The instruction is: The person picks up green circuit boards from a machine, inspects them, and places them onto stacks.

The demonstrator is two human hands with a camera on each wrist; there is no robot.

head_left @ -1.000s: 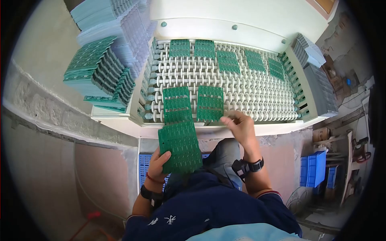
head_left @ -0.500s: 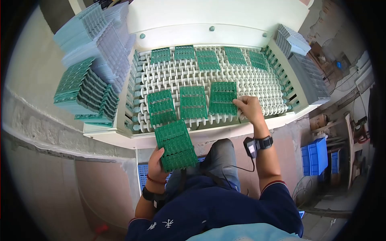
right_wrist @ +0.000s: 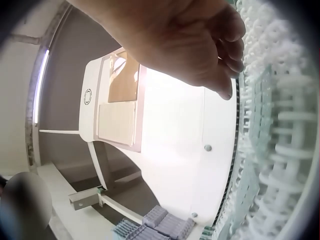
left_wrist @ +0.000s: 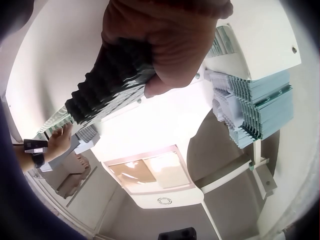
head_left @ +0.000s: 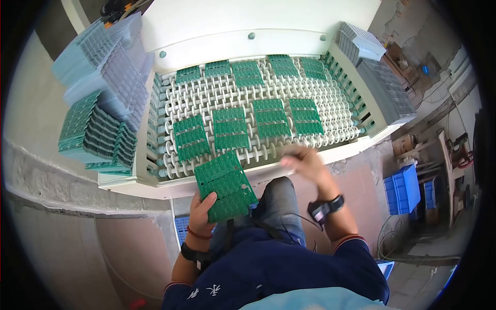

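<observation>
A stack of green circuit board panels (head_left: 226,187) is held in my left hand (head_left: 200,209), thumb over the top board, in front of the machine's roller bed. The left wrist view shows the stack's stepped edges (left_wrist: 107,82) beneath the curled left hand (left_wrist: 165,42). Empty and blurred, my right hand (head_left: 306,166) hovers by the front rail, right of the stack. Its fingers look loosely bent in the right wrist view, near the rollers (right_wrist: 295,120). A front row of separate boards lies on the rollers, the rightmost circuit board (head_left: 306,117) nearest the right hand.
More circuit boards (head_left: 247,74) lie in a back row below the white machine cover (head_left: 206,31). Tall stacks of green boards (head_left: 82,124) and grey-blue panels (head_left: 111,77) stand on the left ledge. Grey stacks (head_left: 387,93) line the right side. Blue crates (head_left: 402,190) sit at lower right.
The front row has grown from two boards to four. My right hand let go of a board on the rollers and drew back toward the held stack. The head view has shifted.
</observation>
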